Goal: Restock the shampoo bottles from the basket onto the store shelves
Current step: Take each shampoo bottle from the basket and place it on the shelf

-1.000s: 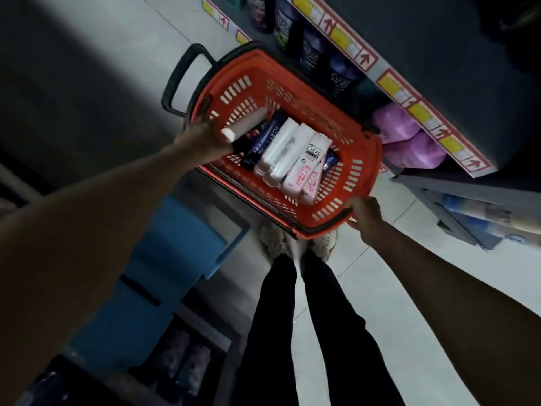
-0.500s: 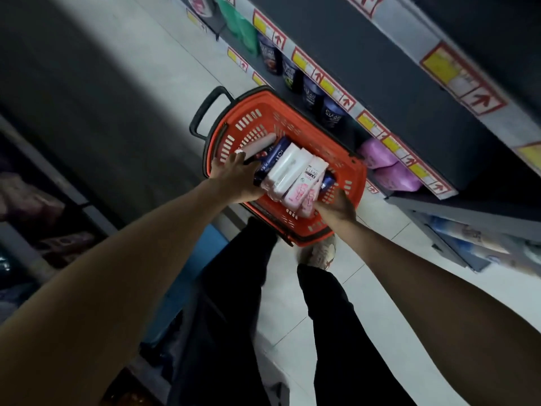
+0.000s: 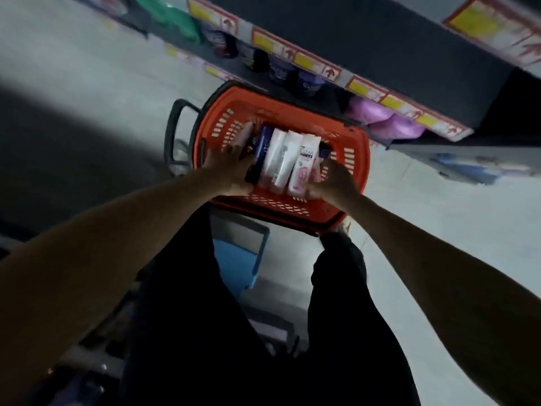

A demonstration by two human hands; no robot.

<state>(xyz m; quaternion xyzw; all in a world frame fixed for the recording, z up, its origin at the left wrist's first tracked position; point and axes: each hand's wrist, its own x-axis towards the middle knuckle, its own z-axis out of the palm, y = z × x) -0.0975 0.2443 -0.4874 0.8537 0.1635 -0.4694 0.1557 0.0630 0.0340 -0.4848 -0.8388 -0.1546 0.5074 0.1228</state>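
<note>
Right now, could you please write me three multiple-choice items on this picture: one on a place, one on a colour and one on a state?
1. Where are the purple packs?
A. in the basket
B. in the shelves, beyond the basket
C. on the floor by the feet

2. What colour is the basket?
A. blue
B. green
C. orange-red

3. How do the shampoo bottles sit in the basket?
A. lying side by side in a row, labels up
B. standing upright, caps up
C. tipped out onto the floor

Answers:
1 B: the packs sit under the strip of yellow price tags, past the basket's far rim.
2 C: its slotted walls and rim are orange-red; only the handle is black.
3 A: the bottles' long sides and labels face the camera, one beside the next.
</note>
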